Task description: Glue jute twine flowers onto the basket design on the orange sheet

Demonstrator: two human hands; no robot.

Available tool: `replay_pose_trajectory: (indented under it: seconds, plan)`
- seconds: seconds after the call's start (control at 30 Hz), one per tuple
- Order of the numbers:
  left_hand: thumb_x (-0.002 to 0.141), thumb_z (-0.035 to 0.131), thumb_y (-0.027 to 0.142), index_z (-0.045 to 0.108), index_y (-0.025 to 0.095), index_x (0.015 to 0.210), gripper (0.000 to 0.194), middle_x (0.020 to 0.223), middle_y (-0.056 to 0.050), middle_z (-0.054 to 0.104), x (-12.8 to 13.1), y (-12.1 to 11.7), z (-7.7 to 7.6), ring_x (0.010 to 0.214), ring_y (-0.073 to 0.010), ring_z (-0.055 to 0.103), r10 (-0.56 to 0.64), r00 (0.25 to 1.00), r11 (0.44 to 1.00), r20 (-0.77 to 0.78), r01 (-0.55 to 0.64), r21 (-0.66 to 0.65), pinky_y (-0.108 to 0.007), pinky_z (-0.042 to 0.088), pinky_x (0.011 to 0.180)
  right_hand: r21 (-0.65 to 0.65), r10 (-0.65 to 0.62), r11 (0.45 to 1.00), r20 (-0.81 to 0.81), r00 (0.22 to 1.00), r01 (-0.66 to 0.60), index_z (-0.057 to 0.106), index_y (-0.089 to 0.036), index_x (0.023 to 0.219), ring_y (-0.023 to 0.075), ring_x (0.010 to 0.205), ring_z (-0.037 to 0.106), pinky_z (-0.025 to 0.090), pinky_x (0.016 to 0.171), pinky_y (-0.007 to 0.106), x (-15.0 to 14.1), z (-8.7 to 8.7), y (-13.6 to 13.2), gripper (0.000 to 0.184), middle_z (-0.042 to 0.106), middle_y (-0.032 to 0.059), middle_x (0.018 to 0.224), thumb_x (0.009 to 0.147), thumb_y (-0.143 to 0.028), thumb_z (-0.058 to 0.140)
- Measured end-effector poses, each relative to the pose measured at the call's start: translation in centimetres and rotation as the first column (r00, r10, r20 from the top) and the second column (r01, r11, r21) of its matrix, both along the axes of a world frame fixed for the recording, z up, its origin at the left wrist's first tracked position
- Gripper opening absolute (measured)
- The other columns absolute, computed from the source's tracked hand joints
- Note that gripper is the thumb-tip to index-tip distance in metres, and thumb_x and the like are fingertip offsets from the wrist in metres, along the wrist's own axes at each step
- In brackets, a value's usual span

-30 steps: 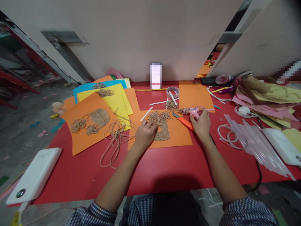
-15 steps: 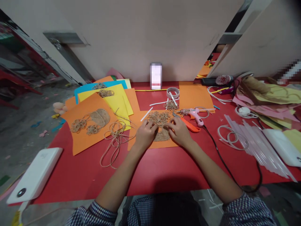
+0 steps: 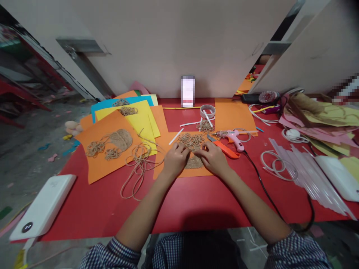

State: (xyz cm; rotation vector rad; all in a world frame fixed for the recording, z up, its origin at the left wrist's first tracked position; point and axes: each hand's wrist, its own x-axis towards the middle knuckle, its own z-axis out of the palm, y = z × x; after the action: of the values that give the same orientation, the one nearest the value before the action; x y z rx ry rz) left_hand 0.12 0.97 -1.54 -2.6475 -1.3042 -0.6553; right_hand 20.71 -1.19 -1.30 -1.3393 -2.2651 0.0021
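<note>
Twine piece [image 3: 194,162]: between both hands; uneven pressing could skew it.
Left hand [image 3: 176,158]: curled, can't tell whether clamped.
Right hand [image 3: 214,158]: curled, grip likewise unclear.

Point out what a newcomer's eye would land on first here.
Most likely the bright red table, with the left hand and right hand at its middle, over a brown twine piece on an orange sheet. Next, a pink glue gun and an orange cutter beside the right hand, and a lit phone upright at the table's back.
</note>
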Motion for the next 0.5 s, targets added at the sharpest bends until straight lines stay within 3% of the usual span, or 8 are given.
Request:
replay_pose_trajectory:
  seconds: [0.27,0.5]
  plan:
    - [0.098,0.052,0.024,0.070,0.019,0.099,0.018,0.094,-0.009,0.069,0.02,-0.05,0.09,0.090,-0.0233,0.053,0.004,0.996,0.998,0.091,0.001,-0.057,-0.036,0.044,0.077,0.037,-0.002,0.999,0.108,0.994,-0.002,0.073,-0.027,0.103,0.0183,0.084,0.047,0.030,0.070,0.030,-0.20,-0.01,0.07,0.022,0.056,0.0070,0.095,0.098,-0.031,0.053]
    - [0.094,0.061,0.028,0.069,0.019,0.099,0.013,0.094,-0.005,0.072,-0.51,-0.51,0.25,0.091,-0.0222,0.056,0.063,0.959,0.983,0.276,-0.011,-0.184,-0.035,0.046,0.083,0.019,-0.002,1.000,0.013,1.000,0.002,0.073,-0.026,0.104,0.0181,0.085,0.049,0.033,0.072,0.030,0.04,0.16,-0.12,0.023,0.056,0.0066,0.095,0.098,-0.027,0.052]
